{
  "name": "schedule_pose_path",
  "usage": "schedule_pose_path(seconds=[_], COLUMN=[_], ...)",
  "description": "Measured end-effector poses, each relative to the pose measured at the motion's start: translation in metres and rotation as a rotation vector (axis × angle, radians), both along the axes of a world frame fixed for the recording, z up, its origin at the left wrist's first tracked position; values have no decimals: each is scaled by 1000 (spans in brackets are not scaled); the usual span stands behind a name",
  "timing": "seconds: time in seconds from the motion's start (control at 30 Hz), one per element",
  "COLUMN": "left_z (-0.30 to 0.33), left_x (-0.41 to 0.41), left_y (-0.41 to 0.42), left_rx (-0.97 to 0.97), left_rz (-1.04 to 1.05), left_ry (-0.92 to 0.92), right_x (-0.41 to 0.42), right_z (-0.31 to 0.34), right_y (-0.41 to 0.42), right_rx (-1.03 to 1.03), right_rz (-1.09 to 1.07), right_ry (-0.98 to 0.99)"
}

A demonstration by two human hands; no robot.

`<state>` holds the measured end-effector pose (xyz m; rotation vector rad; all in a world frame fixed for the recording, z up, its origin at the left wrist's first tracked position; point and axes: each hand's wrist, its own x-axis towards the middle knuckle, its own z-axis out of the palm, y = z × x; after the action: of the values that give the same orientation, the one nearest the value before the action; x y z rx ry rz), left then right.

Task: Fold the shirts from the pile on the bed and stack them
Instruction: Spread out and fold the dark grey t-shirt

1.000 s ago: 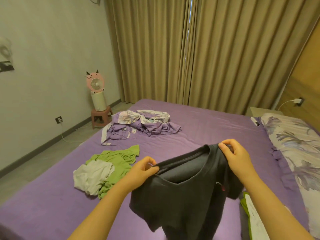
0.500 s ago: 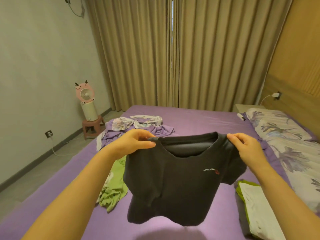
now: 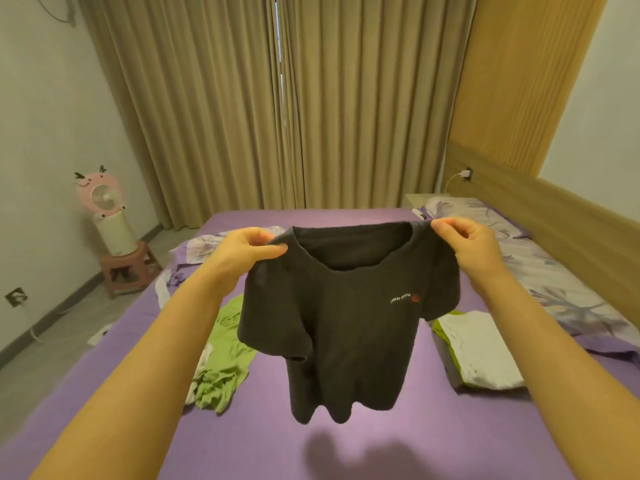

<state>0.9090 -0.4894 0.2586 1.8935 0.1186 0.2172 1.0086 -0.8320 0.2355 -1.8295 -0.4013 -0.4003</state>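
Above the purple bed [image 3: 398, 455], a dark shirt [image 3: 349, 327] hangs clear of the sheet — the left hand [image 3: 247, 251] and right hand [image 3: 472, 245] each pinch a shoulder. Below, a green shirt [image 3: 225, 362] lies crumpled to the left — folded white shirts [image 3: 479, 351] are stacked to the right.

The dark shirt [image 3: 349, 317] is soft matt knit cloth, the bed [image 3: 398, 455] wears a smooth matt purple sheet, the curtains [image 3: 277, 109] are heavy pleated fabric, and the headboard [image 3: 568, 223] looks like satin-finished wood.
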Motion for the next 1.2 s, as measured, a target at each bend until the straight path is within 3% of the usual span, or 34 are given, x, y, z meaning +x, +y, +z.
schedule_pose_path(seconds=[0.13,0.27,0.43,0.5,0.6,0.67,0.8,1.0,1.2], left_z=[-20,-41,-46,-47,-51,-56,-89,-196,-290], left_x=[-20,-38,-43,-40,-34,-24,8,66,107], left_y=[5,12,17,18,17,19,14,-20,-28], left_rx=[251,535,563,607,520,455,576,619,583], left_rz=[104,101,84,93,125,136,81,50,133], left_ry=[-38,-119,-264,-319,-364,-319,-122,269,510], right_x=[-37,-72,-88,-87,-80,-69,-31,30,83], right_z=[-13,-32,-34,-32,-26,-26,-58,-166,-258], right_y=[3,7,0,-4,-13,-21,-24,-13,-19], right_rx=[-236,-304,-328,-276,-145,-109,-215,-504,-581], right_rz=[-66,-152,-138,-76,21,97,169,168,160], right_ry=[-38,-54,19,94,229,348,565,688,854])
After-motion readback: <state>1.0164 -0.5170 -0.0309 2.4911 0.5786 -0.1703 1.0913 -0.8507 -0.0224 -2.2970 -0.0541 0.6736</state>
